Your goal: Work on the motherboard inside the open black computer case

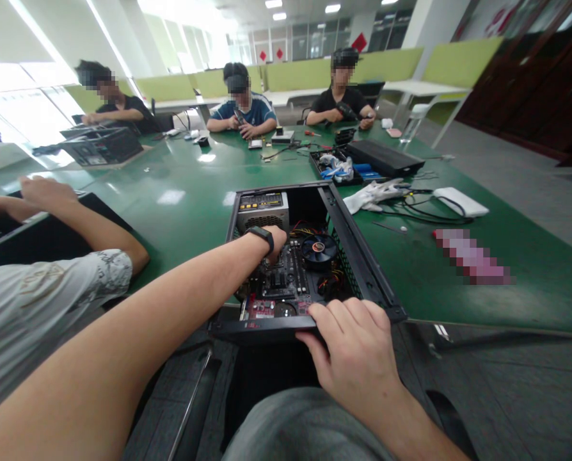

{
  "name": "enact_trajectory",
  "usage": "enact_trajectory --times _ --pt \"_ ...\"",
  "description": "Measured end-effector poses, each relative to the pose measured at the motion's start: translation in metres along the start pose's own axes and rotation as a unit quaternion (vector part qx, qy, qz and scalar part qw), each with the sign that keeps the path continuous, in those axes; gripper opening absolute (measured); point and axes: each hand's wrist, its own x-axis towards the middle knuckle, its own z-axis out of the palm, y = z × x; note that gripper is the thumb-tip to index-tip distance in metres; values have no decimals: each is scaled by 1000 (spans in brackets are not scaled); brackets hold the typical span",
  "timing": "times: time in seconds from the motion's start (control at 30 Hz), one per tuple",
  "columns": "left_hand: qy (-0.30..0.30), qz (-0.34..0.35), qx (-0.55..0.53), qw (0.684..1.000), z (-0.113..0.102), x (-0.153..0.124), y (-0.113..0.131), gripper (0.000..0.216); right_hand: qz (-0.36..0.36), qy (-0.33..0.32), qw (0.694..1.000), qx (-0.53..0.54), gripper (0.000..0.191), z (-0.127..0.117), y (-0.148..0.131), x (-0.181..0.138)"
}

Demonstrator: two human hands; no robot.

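an uncovered black computer case (363,261) is seen lying on the green bench (521,304), directly in front of the wearer, its near rim extended past the bench edge. that near rim is gripped by the right hand (350,336), with the fingers curled over the top and the thumb set beneath. the left hand (277,241), banded in black at the wrist, is lowered into the case above the motherboard (277,282); its fingertips are hidden, so whether its grip is closed cannot be told. just right of it a round black fan (318,250) is mounted, and a power supply (263,211) is fitted in the far left corner. beyond the right wall, white gloves (373,194) and dark cables (418,208) are strewn.
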Motion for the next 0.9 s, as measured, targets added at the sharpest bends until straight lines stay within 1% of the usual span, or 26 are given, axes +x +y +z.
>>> enact_trajectory --times 0.13,0.33,0.43,0.5,0.67,0.9 --pt "6 10 -7 1000 -1 -1 0 53 -1 -1 1000 -1 18 0 0 0" --pt "6 -4 -21 1000 -2 -4 1 68 0 1 1000 -4 19 0 0 0" --pt "6 -3 -13 1000 -1 -3 1 70 0 0 1000 -7 19 0 0 0" --pt "11 2 -12 1000 0 -3 1 69 0 -1 1000 -8 18 0 0 0" --pt "13 9 -23 1000 -2 -5 2 56 -2 -1 1000 -11 18 0 0 0" --pt "12 -2 -30 999 -3 -6 3 55 -2 -2 1000 -16 20 -1 0 0"
